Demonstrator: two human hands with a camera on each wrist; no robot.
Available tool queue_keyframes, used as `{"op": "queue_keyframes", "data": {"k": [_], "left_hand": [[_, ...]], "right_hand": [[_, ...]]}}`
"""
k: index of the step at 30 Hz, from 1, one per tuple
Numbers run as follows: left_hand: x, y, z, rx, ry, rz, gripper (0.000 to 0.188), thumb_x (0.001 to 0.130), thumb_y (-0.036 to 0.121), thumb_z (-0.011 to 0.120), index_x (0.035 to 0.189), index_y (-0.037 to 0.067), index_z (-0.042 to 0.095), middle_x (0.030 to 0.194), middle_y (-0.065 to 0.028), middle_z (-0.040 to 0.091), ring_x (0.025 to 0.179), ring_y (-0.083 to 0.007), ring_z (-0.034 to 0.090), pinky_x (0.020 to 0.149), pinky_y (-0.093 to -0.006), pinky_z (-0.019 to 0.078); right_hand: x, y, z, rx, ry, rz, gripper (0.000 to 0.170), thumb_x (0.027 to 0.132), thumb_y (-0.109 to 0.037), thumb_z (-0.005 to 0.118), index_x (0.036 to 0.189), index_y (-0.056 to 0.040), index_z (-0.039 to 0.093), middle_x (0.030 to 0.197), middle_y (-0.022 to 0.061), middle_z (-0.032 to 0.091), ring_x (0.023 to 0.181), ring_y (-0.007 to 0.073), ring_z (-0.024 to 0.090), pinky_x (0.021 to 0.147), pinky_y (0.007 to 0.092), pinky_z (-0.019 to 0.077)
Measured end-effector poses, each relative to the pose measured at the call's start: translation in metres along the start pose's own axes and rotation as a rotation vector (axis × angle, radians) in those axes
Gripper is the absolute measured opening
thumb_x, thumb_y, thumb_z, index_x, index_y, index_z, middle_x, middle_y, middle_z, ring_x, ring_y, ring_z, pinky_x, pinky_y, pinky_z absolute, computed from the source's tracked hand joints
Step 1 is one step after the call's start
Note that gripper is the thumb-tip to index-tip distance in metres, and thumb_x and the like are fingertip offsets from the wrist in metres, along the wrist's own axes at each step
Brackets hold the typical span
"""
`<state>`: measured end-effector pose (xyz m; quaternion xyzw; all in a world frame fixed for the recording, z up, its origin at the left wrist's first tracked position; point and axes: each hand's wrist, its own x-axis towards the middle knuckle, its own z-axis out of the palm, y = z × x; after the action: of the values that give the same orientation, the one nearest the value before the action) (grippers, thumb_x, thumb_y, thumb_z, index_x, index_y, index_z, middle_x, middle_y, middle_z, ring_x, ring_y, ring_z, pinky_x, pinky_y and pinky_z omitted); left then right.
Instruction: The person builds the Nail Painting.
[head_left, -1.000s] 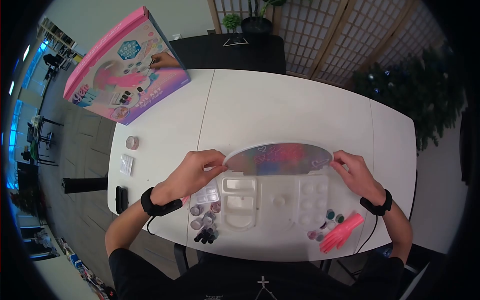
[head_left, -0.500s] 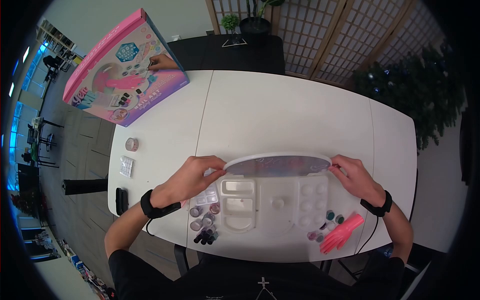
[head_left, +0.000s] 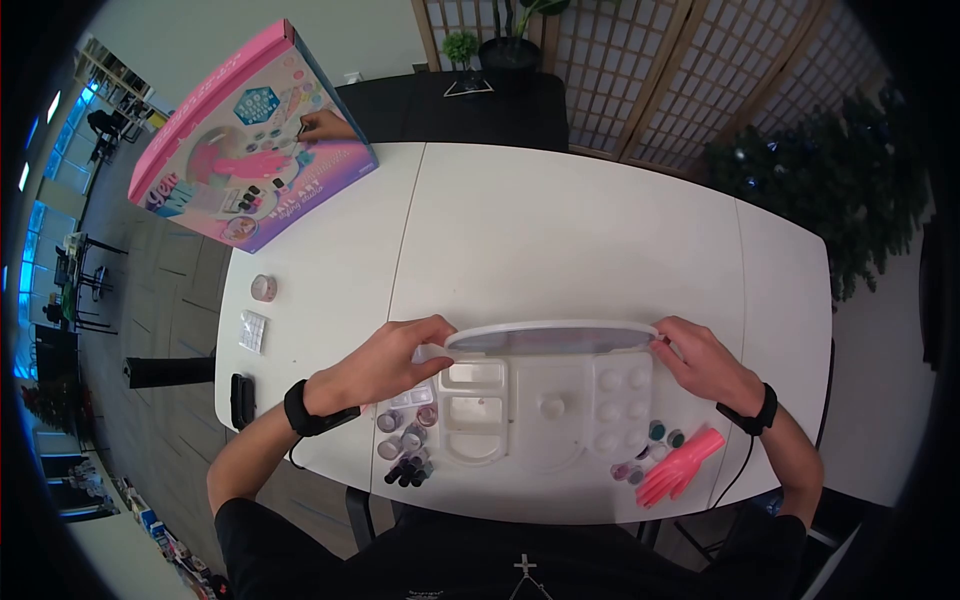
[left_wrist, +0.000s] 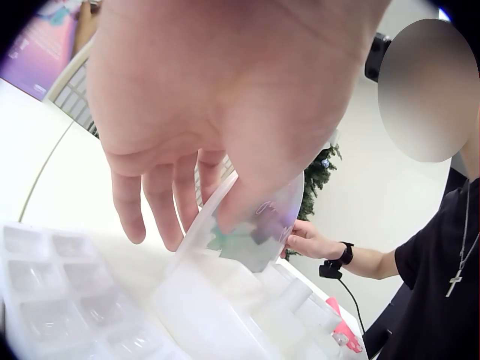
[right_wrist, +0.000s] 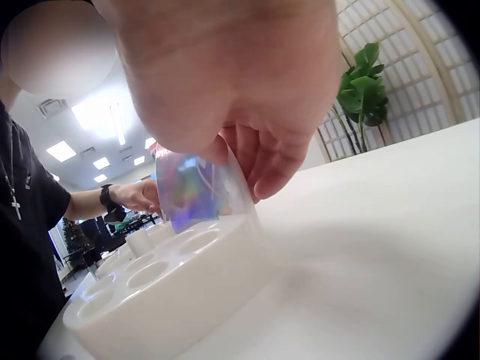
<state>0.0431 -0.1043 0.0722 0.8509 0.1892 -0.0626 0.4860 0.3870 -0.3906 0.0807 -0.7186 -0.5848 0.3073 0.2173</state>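
Observation:
A curved, shiny panel [head_left: 550,341] with a white rim stands along the back edge of a white molded tray [head_left: 517,400]. My left hand [head_left: 392,362] pinches the panel's left end between thumb and fingers. At the opposite end, my right hand [head_left: 708,366] grips the rim the same way. In the right wrist view the panel's rainbow-tinted face [right_wrist: 191,191] rises behind the tray's round wells [right_wrist: 146,275]. Beside the tray's left side, partly under my left hand, lies a small white compartment palette [head_left: 412,395].
Several small glitter pots [head_left: 412,438] and black-capped bottles [head_left: 408,472] sit left of the tray. A pink model hand [head_left: 682,468] lies at the right, near more little pots [head_left: 657,431]. A large nail art box [head_left: 260,150] stands at the table's back left.
The panel has tilted more upright, so its face looks narrower from above and its top rim has come nearer to me. Both hands have moved slightly toward me with it.

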Motion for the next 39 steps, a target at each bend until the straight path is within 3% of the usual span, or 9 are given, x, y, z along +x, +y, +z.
{"op": "queue_keyframes", "data": {"k": [3,8,14,17,26,29,36,39], "left_hand": [[0.000,0.003,0.004,0.024,-0.041,-0.048,0.027,0.103,0.013,0.072,0.129,0.005,0.067,0.119,-0.0165,0.078,0.115,-0.0381,0.074,0.097,-0.0449,0.0585],[0.000,-0.009,0.013,0.073,-0.046,0.074,0.032,0.102,0.010,0.072,0.134,0.005,0.067,0.123,-0.0178,0.076,0.115,-0.0380,0.074,0.098,-0.0456,0.0588],[-0.001,-0.008,0.013,0.126,-0.041,0.128,0.031,0.102,0.005,0.067,0.133,0.003,0.070,0.122,-0.0203,0.076,0.111,-0.0399,0.074,0.096,-0.0474,0.0586],[-0.001,-0.006,0.014,0.118,-0.023,0.149,0.030,0.102,0.002,0.065,0.132,0.002,0.071,0.118,-0.0216,0.077,0.108,-0.0408,0.074,0.094,-0.0473,0.0593],[-0.001,-0.005,0.016,0.136,-0.011,0.144,0.033,0.102,0.001,0.064,0.134,0.000,0.071,0.119,-0.0243,0.077,0.107,-0.0430,0.074,0.094,-0.0479,0.0595],[-0.001,-0.005,0.016,0.173,0.009,0.166,0.034,0.102,0.001,0.065,0.135,0.000,0.070,0.120,-0.0241,0.076,0.109,-0.0427,0.074,0.095,-0.0484,0.0593],[-0.005,0.007,0.016,0.162,0.044,0.116,0.031,0.103,0.005,0.066,0.134,0.001,0.072,0.120,-0.0226,0.077,0.109,-0.0421,0.073,0.096,-0.0486,0.0587],[-0.004,-0.002,0.019,0.195,0.061,0.178,0.029,0.104,0.006,0.065,0.132,0.001,0.072,0.118,-0.0224,0.077,0.108,-0.0420,0.073,0.096,-0.0483,0.0586]], "right_hand": [[0.001,-0.006,0.000,0.008,-0.041,0.010,0.021,0.106,-0.007,0.062,0.125,0.0015,0.066,0.108,0.0219,0.071,0.100,0.0399,0.070,0.090,0.0463,0.0562],[0.001,0.001,0.009,0.014,-0.070,-0.111,0.026,0.105,-0.006,0.062,0.130,-0.0006,0.067,0.117,0.0195,0.074,0.112,0.0375,0.070,0.101,0.0446,0.0564],[0.001,0.005,0.012,-0.010,-0.088,-0.119,0.028,0.104,-0.004,0.062,0.131,-0.0013,0.067,0.119,0.0187,0.075,0.114,0.0369,0.071,0.101,0.0448,0.0566],[0.000,0.007,0.013,0.008,-0.119,-0.090,0.036,0.100,0.003,0.061,0.135,-0.0047,0.067,0.125,0.0171,0.073,0.120,0.0362,0.070,0.104,0.0443,0.0561],[-0.002,0.009,0.016,0.018,-0.119,-0.076,0.038,0.100,0.004,0.058,0.137,-0.0044,0.067,0.124,0.0194,0.072,0.114,0.0373,0.072,0.101,0.0448,0.0572],[-0.002,0.009,0.018,-0.012,-0.073,-0.119,0.029,0.104,-0.004,0.063,0.133,-0.0018,0.068,0.119,0.0184,0.074,0.110,0.0359,0.073,0.097,0.0437,0.0592],[-0.003,0.009,0.018,-0.060,-0.059,-0.130,0.029,0.104,-0.004,0.065,0.133,-0.0018,0.068,0.118,0.0187,0.075,0.109,0.0368,0.073,0.095,0.0440,0.0596],[-0.004,0.010,0.019,-0.062,-0.051,-0.144,0.029,0.104,-0.005,0.065,0.133,-0.0018,0.068,0.117,0.0190,0.075,0.108,0.0370,0.073,0.094,0.0444,0.0596]]}}
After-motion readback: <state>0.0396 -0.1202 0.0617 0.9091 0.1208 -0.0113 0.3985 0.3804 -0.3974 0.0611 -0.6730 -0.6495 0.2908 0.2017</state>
